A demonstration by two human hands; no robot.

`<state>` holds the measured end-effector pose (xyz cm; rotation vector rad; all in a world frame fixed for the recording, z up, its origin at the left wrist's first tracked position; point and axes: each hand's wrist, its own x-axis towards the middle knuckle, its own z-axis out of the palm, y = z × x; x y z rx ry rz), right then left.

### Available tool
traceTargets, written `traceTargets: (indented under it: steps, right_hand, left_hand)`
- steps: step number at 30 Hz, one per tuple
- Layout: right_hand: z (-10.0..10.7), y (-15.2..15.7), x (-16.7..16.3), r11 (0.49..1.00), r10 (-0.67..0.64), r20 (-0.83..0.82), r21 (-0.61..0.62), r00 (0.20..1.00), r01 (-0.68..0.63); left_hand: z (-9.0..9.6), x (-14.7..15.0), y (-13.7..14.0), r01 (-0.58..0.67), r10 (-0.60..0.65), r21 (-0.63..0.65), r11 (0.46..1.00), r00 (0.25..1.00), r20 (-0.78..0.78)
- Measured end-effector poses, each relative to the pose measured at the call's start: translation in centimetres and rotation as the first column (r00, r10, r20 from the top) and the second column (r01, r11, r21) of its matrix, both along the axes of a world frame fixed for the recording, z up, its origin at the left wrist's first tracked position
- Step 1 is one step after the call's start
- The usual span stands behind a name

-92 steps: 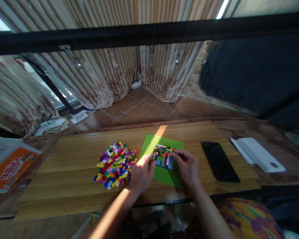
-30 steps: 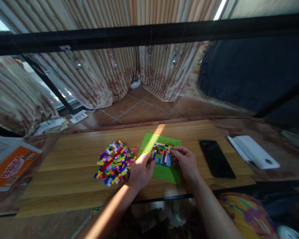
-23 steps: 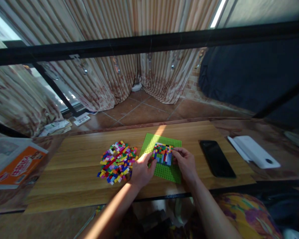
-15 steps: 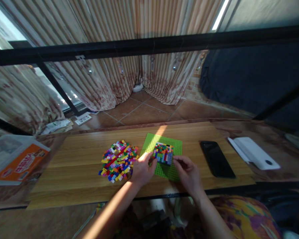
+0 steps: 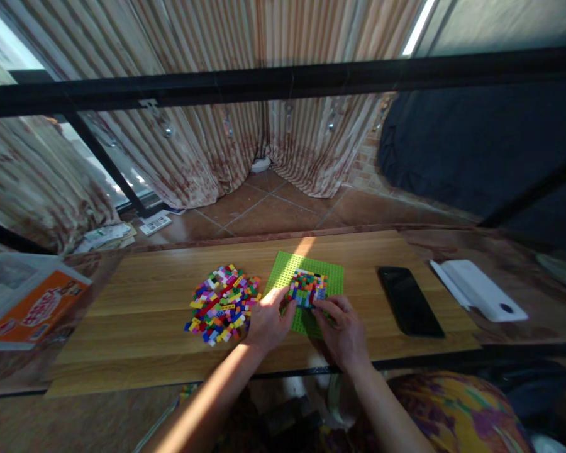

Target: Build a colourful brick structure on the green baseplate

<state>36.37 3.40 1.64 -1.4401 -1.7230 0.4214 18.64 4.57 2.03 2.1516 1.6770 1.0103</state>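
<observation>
A square build of multicoloured toy bricks [image 5: 307, 286] sits on a green studded baseplate [image 5: 332, 270] on the wooden table. My left hand [image 5: 268, 324] rests over the plate's left edge, its thumb and forefinger gripping the build's near-left side. At the build's near-right corner is my right hand [image 5: 342, 330], thumb and fingers pinched together; whatever lies between those fingertips is too small to make out. Just left of my left hand spreads a loose pile of small bricks [image 5: 224, 305] in many colours. My hands cover the near part of the baseplate.
A black phone [image 5: 410, 301] lies on the table [image 5: 136, 308] at the right, with a white device [image 5: 483, 292] beyond it. A clear plastic box [image 5: 33, 308] with an orange label stands left. A dark rail [image 5: 273, 82] crosses in front of the curtains.
My right hand has moved left and inward, from the build's right side to its near-right corner. My left hand stays at the build's left side.
</observation>
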Motion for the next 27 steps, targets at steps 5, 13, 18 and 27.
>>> traceTargets:
  steps: [5,13,18,27]
  right_hand:
    - [0.6,0.2,-0.2,1.000,-0.027,-0.090,-0.008,0.996,0.027]
    - [0.5,1.6,-1.0,0.997,-0.079,-0.113,0.012,0.990,0.081]
    - [0.7,2.0,-1.0,0.996,-0.077,-0.109,0.025,0.991,0.080]
    - [1.3,2.2,-1.3,0.992,-0.124,-0.218,-0.063,0.968,0.112]
  left_hand:
    - [0.0,0.0,0.0,0.003,-0.003,0.008,1.000,1.000,0.008]
    - [-0.1,0.0,0.0,0.004,-0.004,-0.009,1.000,1.000,0.003]
    - [-0.1,0.1,-0.1,0.007,-0.007,-0.010,1.000,1.000,0.017]
    - [-0.3,0.1,-0.1,0.002,-0.002,-0.016,1.000,1.000,0.012]
